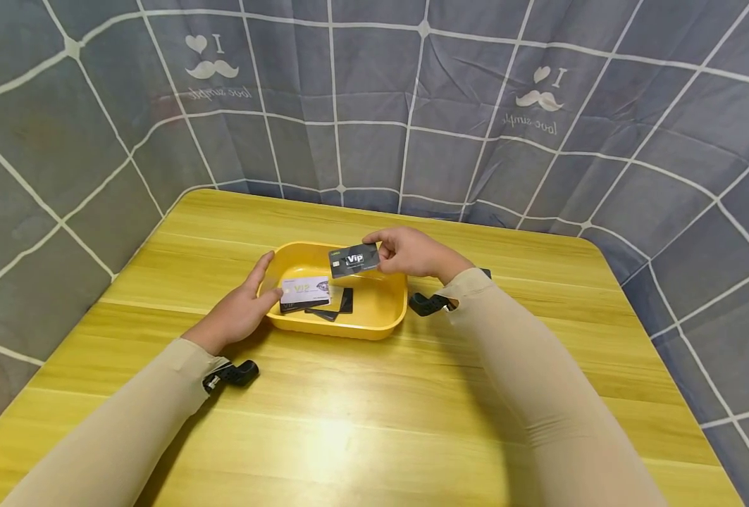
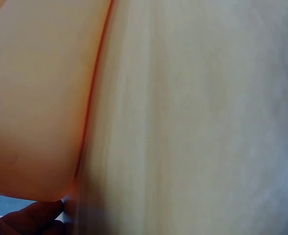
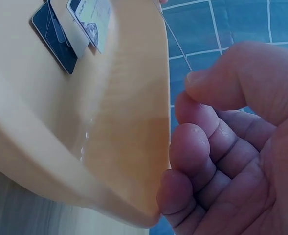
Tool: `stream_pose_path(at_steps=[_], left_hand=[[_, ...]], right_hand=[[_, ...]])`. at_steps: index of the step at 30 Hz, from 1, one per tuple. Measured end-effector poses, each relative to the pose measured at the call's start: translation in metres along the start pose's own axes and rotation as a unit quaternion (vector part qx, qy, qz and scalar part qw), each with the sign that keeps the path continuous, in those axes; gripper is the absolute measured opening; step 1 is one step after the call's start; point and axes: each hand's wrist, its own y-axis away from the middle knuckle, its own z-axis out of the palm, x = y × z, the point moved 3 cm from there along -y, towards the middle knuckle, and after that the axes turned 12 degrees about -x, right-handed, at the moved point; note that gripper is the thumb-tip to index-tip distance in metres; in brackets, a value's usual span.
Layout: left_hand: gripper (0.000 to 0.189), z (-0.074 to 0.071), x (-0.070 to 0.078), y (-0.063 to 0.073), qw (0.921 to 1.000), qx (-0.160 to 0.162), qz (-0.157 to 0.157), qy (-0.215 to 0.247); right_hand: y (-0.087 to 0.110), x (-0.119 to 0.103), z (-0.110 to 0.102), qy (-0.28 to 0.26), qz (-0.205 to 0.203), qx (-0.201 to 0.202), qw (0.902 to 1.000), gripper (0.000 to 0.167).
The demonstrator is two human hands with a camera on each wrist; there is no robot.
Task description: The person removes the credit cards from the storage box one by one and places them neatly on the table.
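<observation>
My right hand [image 1: 412, 253] pinches a dark grey card [image 1: 344, 265] marked "Vip" between thumb and forefinger, tilted over the yellow plastic tub [image 1: 374, 325]. In the right wrist view this card [image 3: 179, 43] shows as a thin edge, with the other fingers curled below it. At the tub's left end, my left hand [image 1: 237, 310] grips the wall, thumb over the rim by a white VIP card [image 1: 306, 290] and fingers along the outside. Under the white card lie several dark cards [image 1: 347, 301], partly hidden. The left wrist view shows mostly the tub's outer wall [image 2: 41, 98].
The tub stands on a wood-grain table [image 1: 323, 436]. Behind the table and at both sides hangs a grey curtain [image 1: 374, 84] with white grid lines. A black wrist strap [image 1: 237, 373] sticks out below the left sleeve, another black strap [image 1: 428, 304] near the tub's right end.
</observation>
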Motion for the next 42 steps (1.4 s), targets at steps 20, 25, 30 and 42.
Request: stream_pose_path(at_steps=[20, 25, 30, 42], left_hand=[[0.079, -0.001, 0.0, 0.002, 0.9999, -0.001, 0.01, -0.001], [0.079, -0.001, -0.001, 0.002, 1.0, -0.002, 0.009, 0.0], [0.079, -0.002, -0.002, 0.003, 0.9999, -0.006, 0.011, 0.002], [0.079, -0.008, -0.01, 0.007, 0.9998, -0.015, 0.012, -0.004]], right_hand=[[0.026, 0.013, -0.008, -0.038, 0.008, 0.03, 0.9988, 0.065], [0.038, 0.019, -0.015, -0.042, 0.014, 0.04, 0.9982, 0.064], [0.05, 0.025, -0.02, -0.04, 0.004, 0.064, 0.9971, 0.061], [0.087, 0.045, -0.025, -0.055, 0.063, 0.099, 0.9916, 0.063]])
